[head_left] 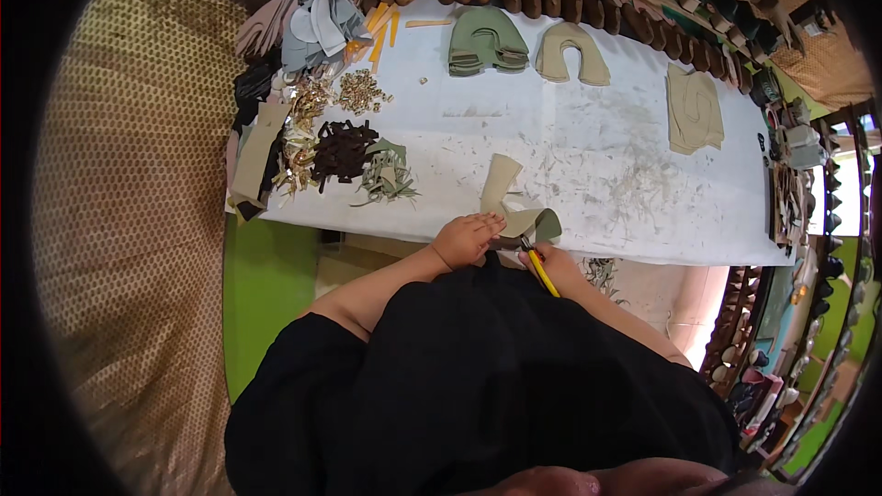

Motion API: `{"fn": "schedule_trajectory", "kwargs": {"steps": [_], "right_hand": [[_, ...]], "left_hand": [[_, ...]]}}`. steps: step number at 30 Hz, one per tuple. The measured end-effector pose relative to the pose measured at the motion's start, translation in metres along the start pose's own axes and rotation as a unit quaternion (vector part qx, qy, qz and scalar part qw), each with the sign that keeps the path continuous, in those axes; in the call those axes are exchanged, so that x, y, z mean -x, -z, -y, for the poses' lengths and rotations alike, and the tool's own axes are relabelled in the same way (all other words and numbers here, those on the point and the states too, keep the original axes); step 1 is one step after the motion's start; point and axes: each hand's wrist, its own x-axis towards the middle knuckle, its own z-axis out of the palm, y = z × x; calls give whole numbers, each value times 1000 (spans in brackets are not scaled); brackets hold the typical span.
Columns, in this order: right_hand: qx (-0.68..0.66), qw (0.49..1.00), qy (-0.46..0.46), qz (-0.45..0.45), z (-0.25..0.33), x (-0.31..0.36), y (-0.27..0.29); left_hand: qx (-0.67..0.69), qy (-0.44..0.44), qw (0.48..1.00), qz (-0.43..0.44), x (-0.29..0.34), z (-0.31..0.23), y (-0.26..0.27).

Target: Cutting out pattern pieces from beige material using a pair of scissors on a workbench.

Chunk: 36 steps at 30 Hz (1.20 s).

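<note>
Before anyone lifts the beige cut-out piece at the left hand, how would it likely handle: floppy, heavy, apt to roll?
The beige cut-out piece is probably floppy: its right end curls, showing green. It looks thin, so likely light. Its far end appears flat on the white tabletop, so it might slide rather than roll.

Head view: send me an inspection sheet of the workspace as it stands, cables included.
Surface: white-covered table, smudged dark across its middle and right.
Work items: curved, flat beige piece with a curled green end, at the near edge; slim yellow-handled tool.
Clutter: piles of dark brown strips, green strips and small shiny gold-coloured pieces, on the left.
Hands: left hand lies on the beige piece; right hand grips the tool.
Cables: nothing seen.
Surroundings: tan patterned cloth on the left; racks of shoe-like items on the right.
</note>
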Motion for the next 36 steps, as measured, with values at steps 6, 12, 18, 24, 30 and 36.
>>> {"fn": "schedule_trajectory", "kwargs": {"steps": [6,12,18,24,30,36], "right_hand": [[-35,999,5,15,-5,-2,-1],[-56,996,-30,62,-6,-7,3],[-51,995,-39,82,-2,-10,13],[-58,995,-30,73,0,-9,18],[-35,994,-26,96,-7,-13,19],[-34,994,-23,105,-5,-14,21]], "left_hand": [[-23,14,999,-47,-4,-8,-7],[-53,-4,998,-26,-4,-15,-6],[-61,-16,998,-20,-4,-10,-2],[-56,8,998,-18,-4,-6,5],[-86,-25,996,-2,1,6,4],[-14,-18,999,-22,8,14,1]]}}
